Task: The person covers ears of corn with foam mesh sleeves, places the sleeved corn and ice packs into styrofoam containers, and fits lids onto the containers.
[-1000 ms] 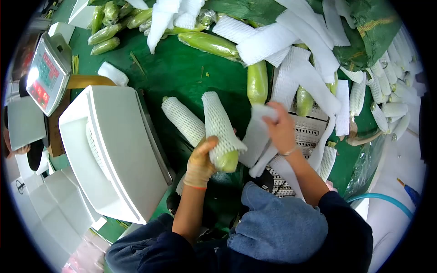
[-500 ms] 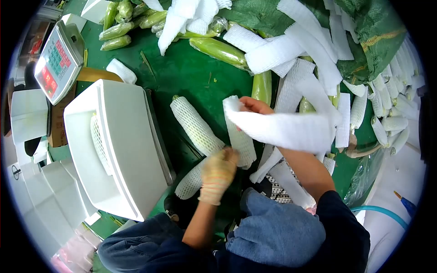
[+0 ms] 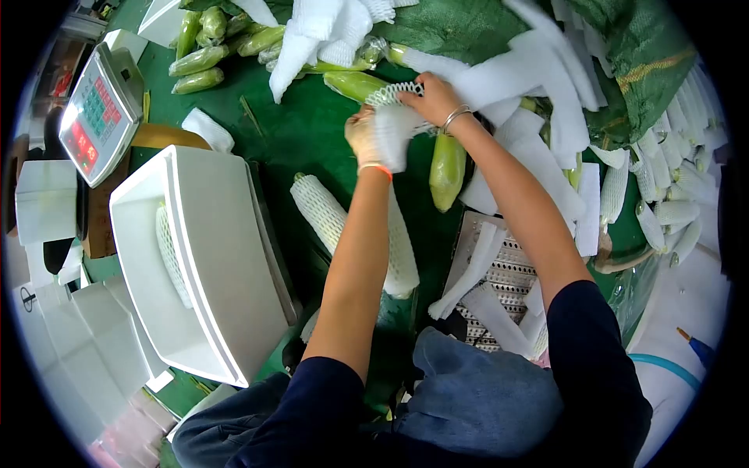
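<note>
Between my two hands a white foam net sleeve is stretched open over the green surface. My left hand, in a light glove, grips its left side with closed fingers. The fingers of my right hand pinch its upper right edge. Just behind the sleeve lies a wrapped green vegetable, and another points down below my right hand. Nearer to me, one sleeved vegetable lies partly behind my left forearm, with a second to its right.
At left stand a white foam box with a sleeved piece inside and a digital scale. Loose foam sleeves and a green sack fill the upper right. A perforated metal crate stands near my knees.
Both hands have moved up and away from me, the left from beside the sleeved vegetables. The foam sleeve in my right hand is now held by both and spread open.
</note>
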{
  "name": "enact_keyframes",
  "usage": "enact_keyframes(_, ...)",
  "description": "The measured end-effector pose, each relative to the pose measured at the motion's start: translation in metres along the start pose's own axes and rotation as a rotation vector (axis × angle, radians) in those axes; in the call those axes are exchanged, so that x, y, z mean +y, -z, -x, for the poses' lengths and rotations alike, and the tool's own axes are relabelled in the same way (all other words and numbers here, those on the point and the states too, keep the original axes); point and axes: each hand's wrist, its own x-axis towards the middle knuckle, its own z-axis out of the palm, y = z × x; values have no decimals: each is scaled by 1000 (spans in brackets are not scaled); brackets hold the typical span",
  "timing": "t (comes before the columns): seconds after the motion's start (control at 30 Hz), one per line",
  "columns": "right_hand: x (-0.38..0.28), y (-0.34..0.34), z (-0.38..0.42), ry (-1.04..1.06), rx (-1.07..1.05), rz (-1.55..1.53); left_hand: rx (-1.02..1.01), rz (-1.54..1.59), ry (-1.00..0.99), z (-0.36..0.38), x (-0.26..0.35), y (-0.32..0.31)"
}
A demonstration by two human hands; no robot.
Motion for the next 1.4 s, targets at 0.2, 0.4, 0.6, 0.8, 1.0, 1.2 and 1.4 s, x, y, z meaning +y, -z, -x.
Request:
enact_keyframes(0.2, -26, 16, 55, 630, -39, 501, -385, 340, 6, 39, -7, 0)
enact_keyframes(0.4, -113, -16, 84, 270, -26, -107, -313, 533, 228, 88, 20, 74)
enact_keyframes(0.6, -2, -80, 6, -124, 19, 1, -12, -244, 37, -10, -29, 60)
enact_keyframes(0.8, -36, -75, 68, -471, -40, -247, -303, 444, 115, 1, 4, 71)
enact_keyframes(1.0, -39, -58, 237, 35, -95, 300, -501, 370, 281, 40, 13, 103)
enact_keyframes(1.2, -35, -59, 294, -252, -141, 12, -141, -610, 111, 98, 3, 106)
enact_keyframes(1.4, -16, -36, 306, -195, -67, -130, -26, -771, 59, 137, -11, 107)
